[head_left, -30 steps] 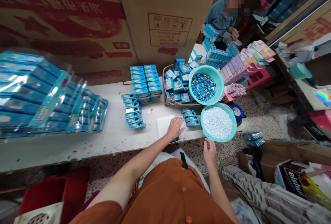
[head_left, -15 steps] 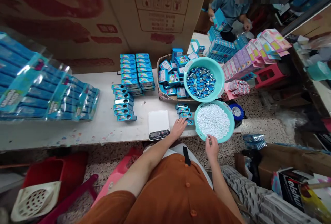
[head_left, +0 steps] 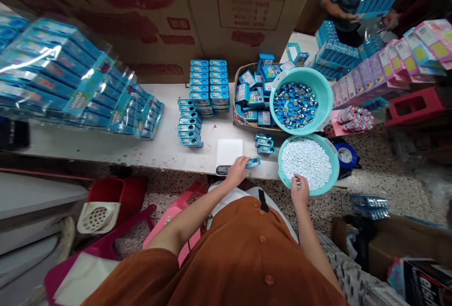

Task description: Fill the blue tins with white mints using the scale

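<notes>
My left hand (head_left: 237, 170) is closed on a small blue tin (head_left: 253, 162) at the table's front edge, beside a white kitchen scale (head_left: 229, 154). My right hand (head_left: 300, 189) reaches into a teal basin of small white tablets (head_left: 306, 163), fingers curled among them. A few more blue tins (head_left: 264, 142) lie in a short row between the scale and that basin. Behind it, a second teal basin (head_left: 300, 103) holds shiny blue and silver pieces.
A cardboard tray of blue boxes (head_left: 251, 93), stacked blue tins (head_left: 208, 85) and wrapped blue packs (head_left: 81, 84) sit on the white table (head_left: 116, 143). Big cartons (head_left: 197, 9) stand behind. Another person (head_left: 356, 0) handles blue boxes at the far right. A red bin (head_left: 120, 193) stands below.
My left hand has taken one blue tin from the row and drawn it toward the scale. My right hand has moved from the basin's rim into the white tablets. The view shifted.
</notes>
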The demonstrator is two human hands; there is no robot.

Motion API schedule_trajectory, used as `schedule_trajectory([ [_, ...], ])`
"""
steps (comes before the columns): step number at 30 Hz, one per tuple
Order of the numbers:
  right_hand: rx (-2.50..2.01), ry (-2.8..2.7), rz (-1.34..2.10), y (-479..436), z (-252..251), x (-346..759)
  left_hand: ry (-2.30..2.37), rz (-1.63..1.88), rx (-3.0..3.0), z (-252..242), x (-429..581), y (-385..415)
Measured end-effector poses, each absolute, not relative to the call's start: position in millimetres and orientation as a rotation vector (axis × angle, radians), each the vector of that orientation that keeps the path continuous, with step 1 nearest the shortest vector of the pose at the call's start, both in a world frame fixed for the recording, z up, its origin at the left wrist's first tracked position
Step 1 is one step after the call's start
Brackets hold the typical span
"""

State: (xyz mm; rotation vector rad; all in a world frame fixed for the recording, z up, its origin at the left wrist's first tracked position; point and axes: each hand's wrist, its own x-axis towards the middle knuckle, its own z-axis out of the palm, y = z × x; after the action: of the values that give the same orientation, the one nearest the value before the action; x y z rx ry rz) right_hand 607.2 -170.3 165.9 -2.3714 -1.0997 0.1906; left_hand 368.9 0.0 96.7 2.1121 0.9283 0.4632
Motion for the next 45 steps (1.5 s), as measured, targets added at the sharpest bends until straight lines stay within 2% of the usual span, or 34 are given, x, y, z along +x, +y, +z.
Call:
schedule_trajectory([
  [7,-2.324,-1.101,0.151,-165.3,155.7,606.7,1.215,0.464,2.083,92.3,306.7,46.0],
  [18,-2.365,-1.049,0.146,-176.4,156.9,594.7,1.177,0.362,2.144,87.6,301.0,68.3],
  [33,-2.368,-1.078,0.148,-172.5,154.1,585.4,1.414,0.35,2.054,66.3,238.4,9.2],
  [45,-2.478,-1.15,-0.032,-154.7,122.4,635.9,1.48,0.33,2.026,62.1,213.5,-28.2],
])
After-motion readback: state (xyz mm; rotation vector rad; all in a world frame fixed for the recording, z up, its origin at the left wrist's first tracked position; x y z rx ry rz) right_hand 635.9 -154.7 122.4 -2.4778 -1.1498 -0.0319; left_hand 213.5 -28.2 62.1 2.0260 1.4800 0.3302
